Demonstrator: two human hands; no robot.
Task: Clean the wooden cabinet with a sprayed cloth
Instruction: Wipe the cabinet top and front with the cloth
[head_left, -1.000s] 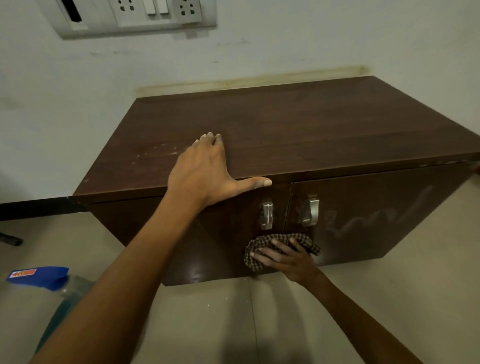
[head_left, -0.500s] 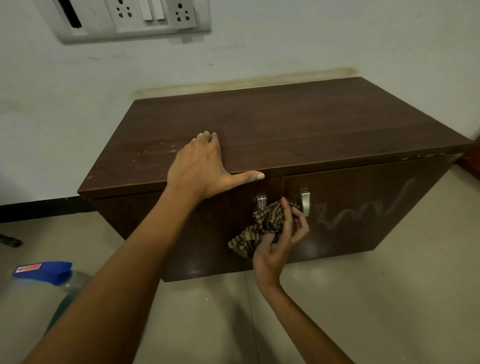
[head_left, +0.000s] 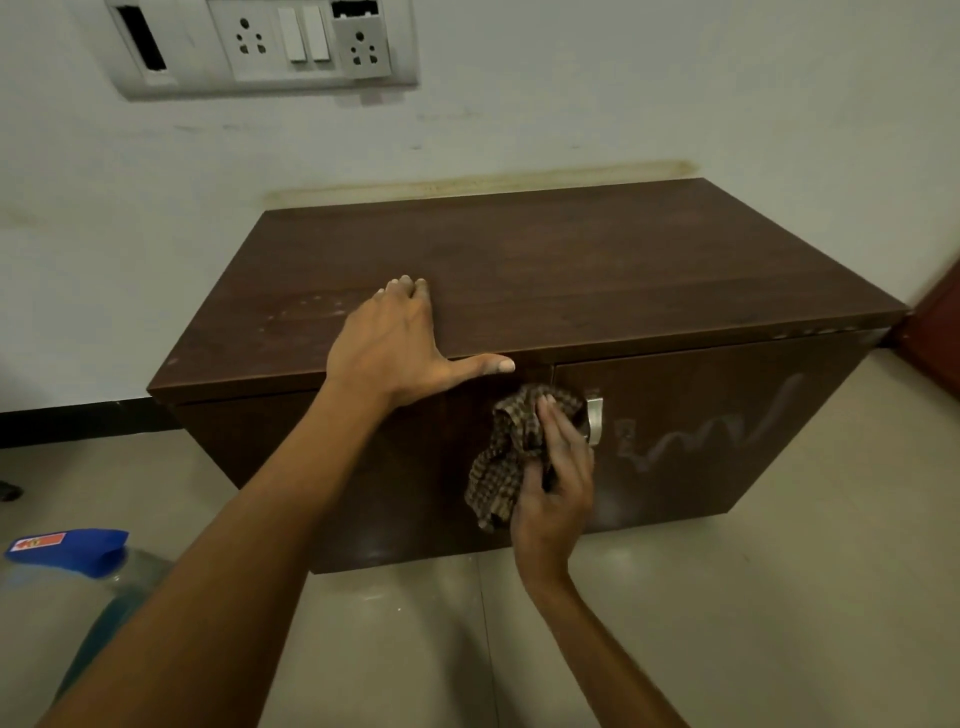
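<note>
Blue-capped spray bottle (head_left: 67, 553) waits near left. Spread flat, the left hand (head_left: 395, 353) steadies the wooden cabinet (head_left: 571, 280) while the right hand (head_left: 556, 483) pinches the checked cloth (head_left: 506, 457) against its door, likely wiping beside the handle (head_left: 595, 418).

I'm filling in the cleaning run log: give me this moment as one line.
left hand: flat on cabinet top | right hand: presses checked cloth on door front by handle | squiggle smear: unwiped

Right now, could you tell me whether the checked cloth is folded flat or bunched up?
Bunched: the checked cloth hangs crumpled from the right hand against the cabinet front.
</note>
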